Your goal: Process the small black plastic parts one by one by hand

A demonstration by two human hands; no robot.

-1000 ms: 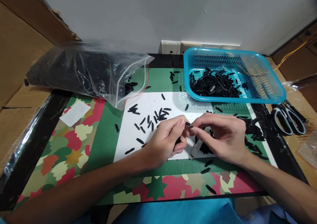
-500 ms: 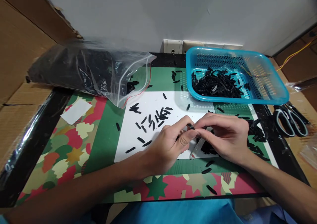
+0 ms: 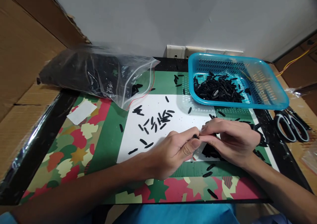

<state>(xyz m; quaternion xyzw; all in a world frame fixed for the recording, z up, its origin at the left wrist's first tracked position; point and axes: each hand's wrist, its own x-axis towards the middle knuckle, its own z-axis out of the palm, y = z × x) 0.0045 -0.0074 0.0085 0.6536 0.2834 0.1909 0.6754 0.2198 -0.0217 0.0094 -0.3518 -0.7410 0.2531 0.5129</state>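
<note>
Over the right part of a white sheet, my left hand pinches a small black piece between thumb and index finger. My right hand meets it there, its thumb and index fingertips pressed together at the same piece; the contact is partly hidden by the fingers. Loose black pieces are scattered on the sheet to the left. A dark pile lies partly under my right hand.
A blue basket holding many black pieces stands at the back right. At the back left lies a clear zip bag with dark contents. Scissors rest at the right edge. A white scrap lies on the patterned left part.
The view has shifted slightly. My fingertips have come closer together around the black piece, which shows less than before. My right hand has turned a little and moved right.
</note>
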